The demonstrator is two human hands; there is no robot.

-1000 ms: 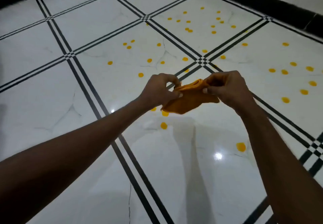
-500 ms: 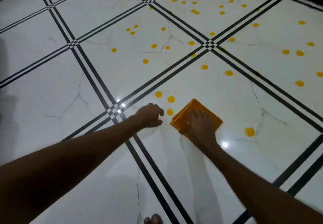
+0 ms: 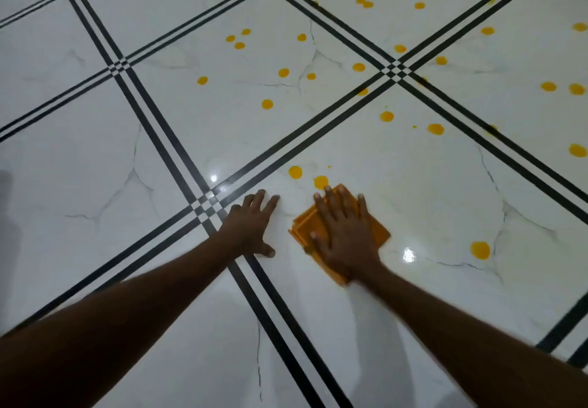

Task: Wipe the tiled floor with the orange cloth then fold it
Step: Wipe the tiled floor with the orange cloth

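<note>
The folded orange cloth (image 3: 304, 228) lies flat on the white tiled floor (image 3: 426, 191). My right hand (image 3: 345, 235) presses down on it with the palm flat and fingers spread, covering most of it. My left hand (image 3: 251, 226) rests open on the bare tile just left of the cloth, fingers apart, next to a crossing of black tile lines. Two yellow spots (image 3: 320, 181) sit right beyond the cloth's far edge. Another yellow spot (image 3: 480, 250) lies to the right of the cloth.
Several more yellow spots (image 3: 386, 116) are scattered over the farther tiles, up to the top right. Black double lines (image 3: 203, 207) divide the tiles. Light glints show on the glossy surface.
The cloth went from being held in the air by both hands to lying on the floor under my right hand. My left hand let go, opened and settled flat on the tile.
</note>
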